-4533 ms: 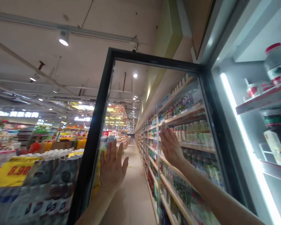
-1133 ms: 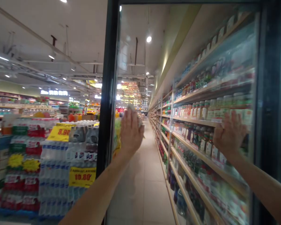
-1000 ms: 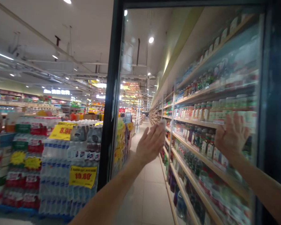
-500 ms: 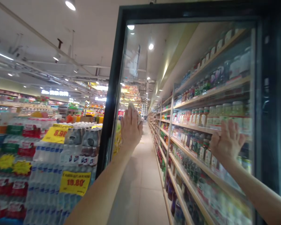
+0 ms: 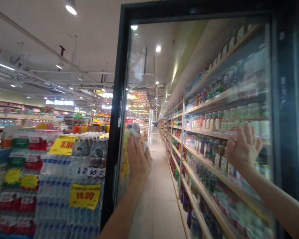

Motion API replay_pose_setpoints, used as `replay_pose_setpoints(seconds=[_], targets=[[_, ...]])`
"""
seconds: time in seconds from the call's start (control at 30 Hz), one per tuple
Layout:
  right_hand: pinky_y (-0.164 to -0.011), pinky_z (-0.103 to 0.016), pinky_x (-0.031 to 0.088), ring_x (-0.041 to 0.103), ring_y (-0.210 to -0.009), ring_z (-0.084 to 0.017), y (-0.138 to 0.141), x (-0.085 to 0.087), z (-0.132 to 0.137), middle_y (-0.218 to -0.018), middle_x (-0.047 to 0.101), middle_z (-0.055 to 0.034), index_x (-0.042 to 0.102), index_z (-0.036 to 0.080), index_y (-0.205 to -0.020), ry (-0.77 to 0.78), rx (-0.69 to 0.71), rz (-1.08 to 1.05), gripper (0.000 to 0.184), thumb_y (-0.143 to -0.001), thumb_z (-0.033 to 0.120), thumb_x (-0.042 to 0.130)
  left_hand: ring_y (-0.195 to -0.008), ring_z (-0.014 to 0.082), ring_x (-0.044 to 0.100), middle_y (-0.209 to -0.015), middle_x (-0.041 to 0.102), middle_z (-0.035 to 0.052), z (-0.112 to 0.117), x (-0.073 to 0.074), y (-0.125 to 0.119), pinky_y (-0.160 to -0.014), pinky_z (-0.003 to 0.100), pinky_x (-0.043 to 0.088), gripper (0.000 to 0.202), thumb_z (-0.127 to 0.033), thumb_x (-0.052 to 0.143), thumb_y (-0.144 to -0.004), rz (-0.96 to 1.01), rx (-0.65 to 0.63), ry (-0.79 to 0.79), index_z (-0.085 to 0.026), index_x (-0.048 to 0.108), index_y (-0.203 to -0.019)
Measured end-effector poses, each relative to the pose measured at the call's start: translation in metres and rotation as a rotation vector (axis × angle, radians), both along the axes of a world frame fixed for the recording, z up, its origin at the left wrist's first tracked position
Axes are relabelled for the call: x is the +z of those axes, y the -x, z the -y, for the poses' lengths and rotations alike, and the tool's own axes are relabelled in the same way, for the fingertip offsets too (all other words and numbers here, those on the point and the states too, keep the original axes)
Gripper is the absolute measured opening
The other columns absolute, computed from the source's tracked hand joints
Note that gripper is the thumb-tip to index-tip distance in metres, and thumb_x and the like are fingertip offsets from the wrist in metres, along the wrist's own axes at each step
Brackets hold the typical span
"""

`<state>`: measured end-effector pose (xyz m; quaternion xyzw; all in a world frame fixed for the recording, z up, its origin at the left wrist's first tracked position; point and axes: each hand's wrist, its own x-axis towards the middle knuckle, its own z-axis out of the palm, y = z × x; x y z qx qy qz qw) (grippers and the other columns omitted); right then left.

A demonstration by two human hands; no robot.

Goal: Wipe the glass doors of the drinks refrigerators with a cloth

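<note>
Against the tall glass door (image 5: pixel 164 83) of a supermarket cooler, a person is working with both bare hands raised. The left hand (image 5: pixel 138 157) is pressing a small white cloth (image 5: pixel 136 133) onto the glass close to the door's black frame (image 5: pixel 117 99). Its fingers are lying together over the cloth, which is peeking out above the fingertips. The right hand (image 5: pixel 243 147) is resting flat on the glass well apart from the left, near the door's right side, palm forward, fingers spread and holding nothing. Through the glass, long shelves of bottled drinks (image 5: pixel 214 132) are running down the right side of a tiled aisle (image 5: pixel 161 199). To the left of the door, shrink-wrapped packs of bottled water (image 5: pixel 84 159) are standing stacked, carrying yellow price signs (image 5: pixel 84 196). Overhead, a ceiling spotlight (image 5: pixel 71 8) is shining.
</note>
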<state>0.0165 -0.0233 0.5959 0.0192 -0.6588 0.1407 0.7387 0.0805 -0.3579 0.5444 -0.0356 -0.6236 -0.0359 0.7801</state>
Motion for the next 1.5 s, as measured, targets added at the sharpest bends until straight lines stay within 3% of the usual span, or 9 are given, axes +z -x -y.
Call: replay_pose_setpoints(seconds=[0.13, 0.33, 0.5, 0.67, 0.87, 1.07, 1.27, 1.43, 1.5], targets=[[-0.105, -0.052, 0.024, 0.030, -0.134, -0.028, 0.004, -0.001, -0.003, -0.143, 0.037, -0.0139, 0.040, 0.017, -0.134, -0.015, 0.008, -0.004, 0.056, -0.084, 0.040, 0.031, -0.138, 0.0189, 0.019, -0.146, 0.032, 0.0100, -0.015, 0.002, -0.002, -0.111, 0.036, 0.023, 0.053, -0.025, 0.038, -0.089, 0.109, 0.022, 0.518, -0.017, 0.026, -0.140], [-0.104, -0.054, 0.024, 0.029, -0.134, -0.030, 0.003, -0.001, -0.002, -0.143, 0.035, -0.0150, 0.035, 0.019, -0.137, -0.019, 0.024, -0.002, 0.056, -0.084, 0.037, 0.033, -0.139, 0.0258, 0.015, -0.147, 0.027, 0.0172, -0.007, 0.059, 0.009, -0.109, 0.045, 0.026, 0.053, -0.030, 0.038, -0.090, 0.040, -0.013, 0.054, -0.012, 0.028, -0.138], [-0.103, -0.056, 0.024, 0.027, -0.134, -0.031, -0.004, 0.000, -0.001, -0.143, 0.035, -0.0164, 0.036, 0.016, -0.137, -0.029, 0.034, 0.039, 0.055, -0.086, 0.035, 0.032, -0.138, 0.0204, 0.021, -0.146, 0.034, 0.0065, -0.040, 0.089, 0.014, -0.111, 0.041, 0.026, 0.049, -0.033, 0.034, -0.090, 0.166, 0.004, 0.623, -0.019, 0.032, -0.137], [-0.101, -0.057, 0.024, 0.026, -0.134, -0.031, -0.009, 0.002, 0.001, -0.143, 0.034, -0.0164, 0.035, 0.014, -0.137, -0.029, 0.051, 0.051, 0.055, -0.086, 0.034, 0.030, -0.137, 0.0291, 0.022, -0.147, 0.028, 0.0155, -0.028, 0.129, 0.014, -0.108, 0.053, 0.026, 0.053, -0.033, 0.037, -0.089, 0.069, -0.027, -0.001, -0.013, 0.031, -0.137], [-0.103, -0.056, 0.023, 0.026, -0.134, -0.031, -0.004, 0.001, -0.002, -0.143, 0.033, -0.0162, 0.039, 0.010, -0.135, -0.037, 0.037, 0.046, 0.056, -0.087, 0.037, 0.030, -0.137, 0.0251, 0.024, -0.147, 0.031, 0.0064, -0.085, 0.124, 0.017, -0.110, 0.045, 0.027, 0.047, -0.035, 0.037, -0.089, 0.232, -0.008, 0.676, -0.019, 0.039, -0.133], [-0.103, -0.056, 0.025, 0.029, -0.133, -0.031, -0.003, 0.002, -0.002, -0.142, 0.036, -0.0172, 0.039, 0.011, -0.135, -0.024, 0.024, 0.027, 0.054, -0.086, 0.034, 0.033, -0.137, 0.0307, 0.020, -0.148, 0.026, 0.0124, -0.073, 0.153, 0.014, -0.108, 0.054, 0.025, 0.050, -0.031, 0.036, -0.089, 0.150, -0.050, 0.128, -0.014, 0.035, -0.136], [-0.101, -0.058, 0.025, 0.029, -0.133, -0.033, -0.006, 0.002, -0.001, -0.142, 0.035, -0.0192, 0.039, 0.011, -0.135, -0.040, 0.065, 0.030, 0.054, -0.086, 0.032, 0.035, -0.137, 0.0184, 0.022, -0.150, 0.025, 0.0008, -0.116, 0.122, 0.020, -0.112, 0.040, 0.023, 0.049, -0.031, 0.031, -0.091, 0.261, -0.002, 0.934, -0.023, 0.028, -0.139], [-0.103, -0.056, 0.023, 0.027, -0.134, -0.030, -0.005, 0.002, -0.001, -0.143, 0.035, -0.0167, 0.037, 0.014, -0.137, -0.027, 0.051, 0.043, 0.054, -0.086, 0.032, 0.034, -0.139, 0.0274, 0.014, -0.149, 0.024, 0.0093, -0.081, 0.144, 0.014, -0.110, 0.053, 0.020, 0.049, -0.031, 0.034, -0.090, 0.205, -0.009, 0.308, -0.016, 0.033, -0.137], [-0.104, -0.055, 0.024, 0.027, -0.134, -0.030, -0.005, 0.002, -0.002, -0.143, 0.035, -0.0161, 0.038, 0.013, -0.136, -0.020, 0.038, 0.048, 0.054, -0.086, 0.033, 0.032, -0.139, 0.0266, 0.013, -0.149, 0.024, 0.0084, -0.077, 0.138, 0.013, -0.111, 0.051, 0.020, 0.048, -0.031, 0.035, -0.090, 0.202, -0.013, 0.391, -0.017, 0.035, -0.136]])
